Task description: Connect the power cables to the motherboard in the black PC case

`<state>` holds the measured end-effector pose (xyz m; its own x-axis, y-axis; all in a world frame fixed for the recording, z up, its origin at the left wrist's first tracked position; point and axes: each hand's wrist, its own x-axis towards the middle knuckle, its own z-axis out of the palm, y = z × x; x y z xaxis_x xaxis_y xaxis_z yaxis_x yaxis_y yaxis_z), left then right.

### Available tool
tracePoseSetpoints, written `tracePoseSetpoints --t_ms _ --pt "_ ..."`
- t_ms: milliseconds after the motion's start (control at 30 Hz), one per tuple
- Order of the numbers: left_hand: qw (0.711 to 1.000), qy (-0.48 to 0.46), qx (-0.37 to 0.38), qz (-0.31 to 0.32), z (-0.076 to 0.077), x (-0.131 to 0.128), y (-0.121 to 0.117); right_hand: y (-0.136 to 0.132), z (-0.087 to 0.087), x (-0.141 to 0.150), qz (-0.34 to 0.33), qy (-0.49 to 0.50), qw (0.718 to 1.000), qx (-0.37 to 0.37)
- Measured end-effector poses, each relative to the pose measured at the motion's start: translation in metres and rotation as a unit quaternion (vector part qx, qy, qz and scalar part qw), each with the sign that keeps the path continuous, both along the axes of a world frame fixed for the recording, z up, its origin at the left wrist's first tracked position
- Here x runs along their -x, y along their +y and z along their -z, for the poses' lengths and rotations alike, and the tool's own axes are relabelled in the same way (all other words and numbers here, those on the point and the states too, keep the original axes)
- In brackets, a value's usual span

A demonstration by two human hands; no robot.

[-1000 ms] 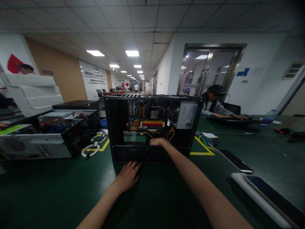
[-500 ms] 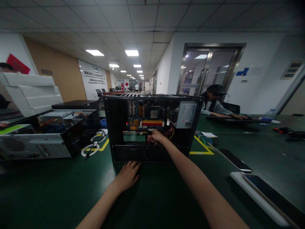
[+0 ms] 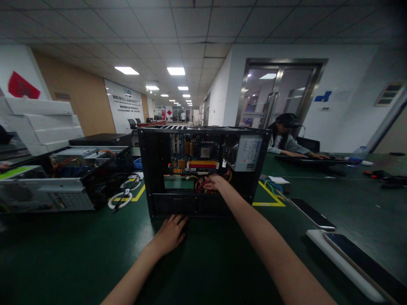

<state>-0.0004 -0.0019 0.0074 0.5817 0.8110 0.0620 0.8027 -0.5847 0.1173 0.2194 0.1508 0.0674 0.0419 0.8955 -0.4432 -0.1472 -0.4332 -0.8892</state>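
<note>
An open black computer case [image 3: 155, 169] stands on the green table [image 3: 206, 262] in front of me, its motherboard [image 3: 193, 154] and power supply [image 3: 249, 152] showing. My right hand [image 3: 213, 182] reaches inside the case and is closed on a bundle of red and yellow cables [image 3: 201, 185] near the bottom. My left hand [image 3: 171, 233] lies flat on the table against the case's lower front edge, fingers spread.
Other opened computer cases [image 3: 63, 178] and white boxes [image 3: 41, 125] sit to the left, with white cable rings [image 3: 122, 197] beside them. Flat dark panels [image 3: 352, 258] lie at the right. A seated person [image 3: 286, 135] works at the far right of the table.
My right hand rose from the case's lower edge into the case, then shifted slightly right and pulled the cables down. My left hand stayed put.
</note>
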Motion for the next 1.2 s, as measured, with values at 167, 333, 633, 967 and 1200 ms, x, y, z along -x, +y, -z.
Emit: tracePoseSetpoints --t_ms 167,333,633,967,1200 --pt "1.000 -0.006 0.003 0.001 0.001 0.000 0.001 0.006 0.001 -0.004 -0.008 0.034 0.999 0.041" --pt "1.000 -0.006 -0.003 0.003 0.004 0.000 0.001 0.012 0.003 -0.006 0.002 0.081 0.996 0.049" --pt "1.000 -0.002 -0.006 0.000 0.005 0.001 0.002 0.010 0.003 -0.005 0.023 0.103 0.994 0.020" --pt "1.000 -0.009 0.000 0.001 0.001 0.000 -0.001 0.012 0.001 -0.004 0.043 0.092 0.995 0.008" --pt "1.000 0.000 0.007 -0.005 -0.001 -0.001 0.000 0.010 0.001 -0.005 0.044 0.107 0.993 -0.008"
